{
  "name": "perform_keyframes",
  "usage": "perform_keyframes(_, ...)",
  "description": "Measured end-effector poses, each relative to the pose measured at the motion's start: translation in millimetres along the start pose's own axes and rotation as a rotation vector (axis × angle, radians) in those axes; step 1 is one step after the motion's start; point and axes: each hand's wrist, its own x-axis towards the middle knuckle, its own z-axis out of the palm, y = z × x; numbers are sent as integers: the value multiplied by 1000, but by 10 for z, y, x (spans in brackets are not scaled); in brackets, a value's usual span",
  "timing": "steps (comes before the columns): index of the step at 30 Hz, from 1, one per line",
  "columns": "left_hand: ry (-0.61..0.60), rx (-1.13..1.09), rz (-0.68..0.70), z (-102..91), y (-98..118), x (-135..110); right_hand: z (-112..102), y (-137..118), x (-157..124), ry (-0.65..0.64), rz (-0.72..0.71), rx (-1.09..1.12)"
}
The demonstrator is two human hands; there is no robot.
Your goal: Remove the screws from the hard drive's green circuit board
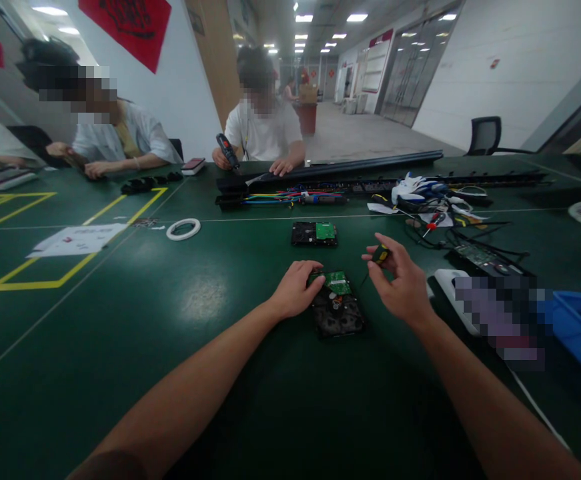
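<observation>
At near side of green desk [95, 360], L hand [296, 291] touches the far-left corner of a hard drive [340, 316], thumb & fingers on it; can't tell if it grips. R hand [399, 285], apart from L & just off the drive's right side, is closed round a yellow-&-black screwdriver [381, 254], shaft slanting down-left twd the drive. Drive lies btwn hands, L nearer; long axis runs approx. fore-aft, far end leaning left. Beyond it, a 2nd drive [314, 234] lies crosswise; farther, coloured wires [280, 197] & a co-worker [266, 130] w/ a power tool [227, 151].
</observation>
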Motion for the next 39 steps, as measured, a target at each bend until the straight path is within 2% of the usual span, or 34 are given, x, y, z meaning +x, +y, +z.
perform_keyframes(3, -11, -6, 6, -13, 19, -16, -17, 24, -28, -1, 41, 26)
perform_keyframes(7, -29, -19, -5, -17, 54, -7, -48, 63, -36, 158, 99, 21)
perform_keyframes(9, -39, -36, -21, -16, 78, 27, -50, 102, -38, 170, 189, 51)
perform_keyframes(14, -60, -87, -68, 16, 148, 178, 51, 194, -87, -115, 573, 201)
perform_keyframes(16, -54, -100, -88, 49, 172, 227, 109, 204, -119, -169, 631, 274)
perform_keyframes(25, -50, -136, -96, 126, 159, 268, 176, 194, -134, -102, 659, 391)
perform_keyframes(34, -136, -198, 11, 83, 177, 270, 93, 153, -50, 141, 709, 482)
perform_keyframes(39, -167, -200, 36, 72, 241, 257, 92, 138, -42, 200, 604, 511)
